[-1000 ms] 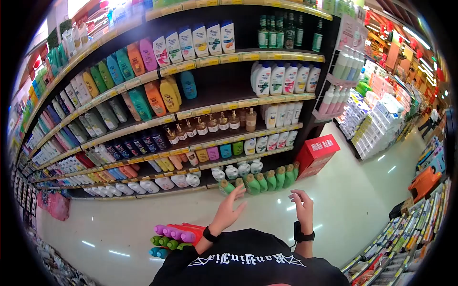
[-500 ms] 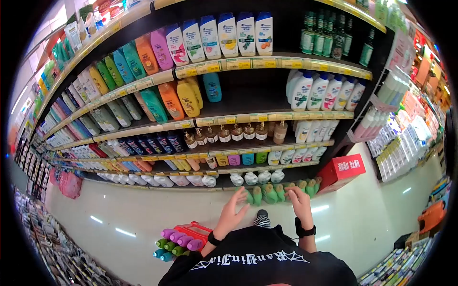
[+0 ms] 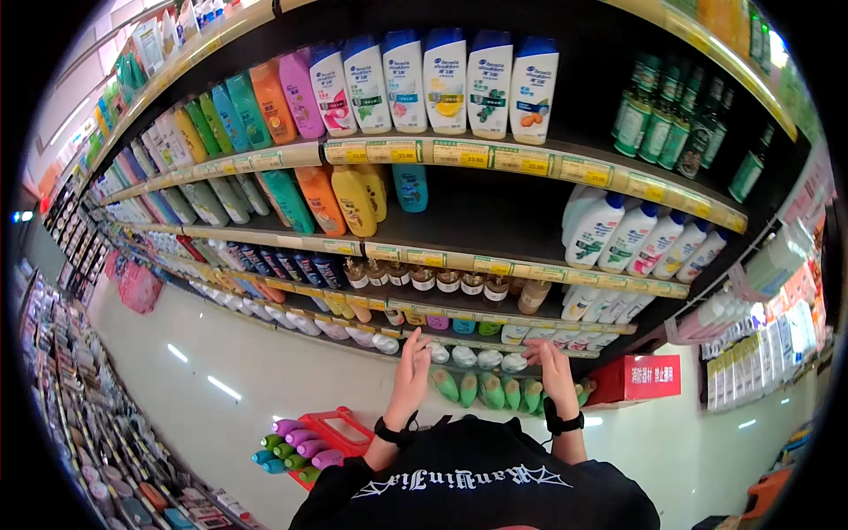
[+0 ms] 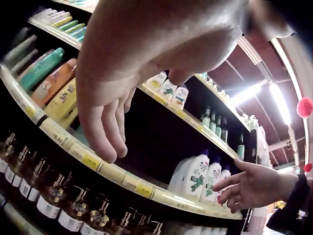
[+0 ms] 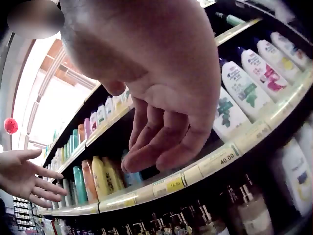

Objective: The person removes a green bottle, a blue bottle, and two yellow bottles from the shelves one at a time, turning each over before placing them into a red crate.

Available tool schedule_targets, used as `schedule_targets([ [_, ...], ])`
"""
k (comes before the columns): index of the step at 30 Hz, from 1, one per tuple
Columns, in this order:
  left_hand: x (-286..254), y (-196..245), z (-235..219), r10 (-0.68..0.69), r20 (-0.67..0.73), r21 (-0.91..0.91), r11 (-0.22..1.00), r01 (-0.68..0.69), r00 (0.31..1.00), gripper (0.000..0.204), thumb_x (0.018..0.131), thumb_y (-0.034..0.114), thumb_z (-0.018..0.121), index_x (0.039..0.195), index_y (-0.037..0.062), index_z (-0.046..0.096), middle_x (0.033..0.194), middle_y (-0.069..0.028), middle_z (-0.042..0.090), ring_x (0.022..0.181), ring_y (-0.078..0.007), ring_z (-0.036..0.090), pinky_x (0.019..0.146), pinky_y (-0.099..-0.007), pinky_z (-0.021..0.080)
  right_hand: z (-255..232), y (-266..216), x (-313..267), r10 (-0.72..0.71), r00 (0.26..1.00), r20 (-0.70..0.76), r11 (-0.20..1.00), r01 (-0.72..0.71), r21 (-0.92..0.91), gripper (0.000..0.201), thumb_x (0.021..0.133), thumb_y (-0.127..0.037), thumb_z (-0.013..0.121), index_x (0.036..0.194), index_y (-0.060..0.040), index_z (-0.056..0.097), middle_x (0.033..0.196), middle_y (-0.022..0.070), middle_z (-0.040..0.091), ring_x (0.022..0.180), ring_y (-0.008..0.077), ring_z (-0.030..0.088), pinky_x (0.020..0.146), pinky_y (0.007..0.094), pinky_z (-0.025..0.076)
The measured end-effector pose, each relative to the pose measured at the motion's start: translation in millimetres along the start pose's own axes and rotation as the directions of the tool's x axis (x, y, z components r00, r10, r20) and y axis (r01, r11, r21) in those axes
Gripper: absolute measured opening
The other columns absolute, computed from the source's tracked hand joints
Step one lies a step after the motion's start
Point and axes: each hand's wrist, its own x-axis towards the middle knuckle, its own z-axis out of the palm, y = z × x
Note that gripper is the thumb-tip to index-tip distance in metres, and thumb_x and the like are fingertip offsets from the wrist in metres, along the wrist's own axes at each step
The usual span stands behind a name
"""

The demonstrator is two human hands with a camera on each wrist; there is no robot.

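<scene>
Both hands are raised before the shelves, empty, fingers relaxed. In the head view the left hand point(image 3: 410, 378) is in front of the lower shelves, and the right hand point(image 3: 555, 380) is to its right, with a gap between them. White bottles with blue caps point(image 3: 597, 231) stand on the middle shelf, and a lone blue bottle point(image 3: 410, 187) stands further left. In the left wrist view the left hand point(image 4: 127, 73) hangs with bent fingers over the shelf edge. The right wrist view shows the right hand point(image 5: 156, 83) near white bottles point(image 5: 244, 85).
Green bottles point(image 3: 495, 390) stand on the floor below the shelves, beside a red box point(image 3: 638, 380). A red basket point(image 3: 340, 426) with purple, green and blue bottles is on the floor at left. Pump bottles point(image 3: 422, 279) line a lower shelf.
The head view has come nearer the shelves, which look larger. The two hands have risen a little in front of the lower shelves, both still empty.
</scene>
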Motion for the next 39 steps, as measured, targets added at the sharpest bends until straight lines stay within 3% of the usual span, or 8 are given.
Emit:
schedule_targets([
  [5,50,-7,-17,0.028,-0.068,-0.077,0.996,-0.033,0.997,0.055,0.106,0.040,0.039,0.149,0.0066,0.033,0.136,-0.0133,0.054,0.121,-0.0220,0.054,0.099,-0.0356,0.043,12,-17,53,-0.091,0.989,0.114,0.993,0.080,0.091,0.037,0.104,-0.027,0.041,0.120,0.0009,0.060,0.098,0.0104,0.068,0.085,0.0180,0.061,0.080,0.0308,0.049],
  [13,161,28,-39,0.015,-0.061,-0.145,0.989,-0.023,0.998,0.052,0.105,0.041,0.041,0.146,0.0098,0.038,0.142,-0.0131,0.049,0.125,-0.0239,0.052,0.104,-0.0374,0.042,68,-51,141,-0.114,0.975,0.190,0.961,0.060,0.269,0.046,0.106,-0.037,0.034,0.130,-0.0030,0.053,0.116,0.0090,0.064,0.095,0.0147,0.058,0.084,0.0296,0.045],
  [22,308,32,-67,0.122,0.031,-0.236,0.965,-0.111,0.992,0.069,0.102,0.044,0.047,0.153,0.0050,0.025,0.156,-0.0141,0.028,0.145,-0.0264,0.026,0.115,-0.0412,0.029,147,-85,271,-0.070,0.992,0.108,0.922,0.023,0.387,0.066,0.103,-0.051,0.038,0.152,-0.0079,0.032,0.148,0.0171,0.043,0.132,0.0275,0.048,0.100,0.0361,0.041],
  [28,369,0,-76,-0.011,0.043,-0.273,0.962,0.022,0.999,0.065,0.104,0.042,0.045,0.150,0.0005,0.029,0.152,-0.0105,0.034,0.136,-0.0214,0.034,0.114,-0.0340,0.024,193,-66,346,0.135,0.985,-0.104,0.823,-0.054,0.565,0.049,0.103,-0.041,0.046,0.139,-0.0072,0.044,0.139,0.0075,0.049,0.127,0.0214,0.048,0.102,0.0392,0.040],
  [31,399,-41,-64,-0.046,0.019,-0.244,0.968,0.049,0.999,0.065,0.102,0.044,0.048,0.144,-0.0048,0.038,0.147,-0.0156,0.041,0.132,-0.0223,0.039,0.110,-0.0313,0.028,205,-15,375,0.065,0.981,-0.184,0.807,0.056,0.588,0.047,0.103,-0.042,0.045,0.136,-0.0075,0.046,0.135,0.0053,0.051,0.124,0.0187,0.048,0.102,0.0398,0.040],
  [32,367,24,-64,-0.081,-0.030,-0.264,0.962,0.070,0.996,0.060,0.102,0.041,0.048,0.139,-0.0064,0.043,0.142,-0.0153,0.048,0.127,-0.0216,0.044,0.107,-0.0312,0.032,201,7,393,0.110,0.987,-0.120,0.817,-0.022,0.576,0.048,0.104,-0.042,0.044,0.137,-0.0072,0.045,0.135,0.0065,0.051,0.123,0.0183,0.049,0.102,0.0395,0.040],
  [35,372,28,-67,-0.118,0.000,-0.168,0.979,0.116,0.993,0.054,0.101,0.036,0.050,0.135,-0.0064,0.048,0.136,-0.0145,0.053,0.122,-0.0205,0.048,0.104,-0.0314,0.035,204,7,391,0.014,0.985,-0.172,0.842,0.082,0.533,0.049,0.104,-0.043,0.044,0.137,-0.0058,0.044,0.135,0.0080,0.051,0.121,0.0180,0.050,0.102,0.0379,0.040],
  [39,376,21,-65,-0.088,0.065,-0.112,0.989,0.095,0.994,0.045,0.099,0.024,0.056,0.134,-0.0038,0.049,0.137,-0.0143,0.052,0.126,-0.0243,0.047,0.105,-0.0334,0.035,203,-6,385,0.103,0.981,-0.165,0.866,-0.006,0.500,0.050,0.103,-0.039,0.046,0.137,-0.0020,0.045,0.130,0.0085,0.055,0.117,0.0187,0.054,0.102,0.0359,0.042],
])
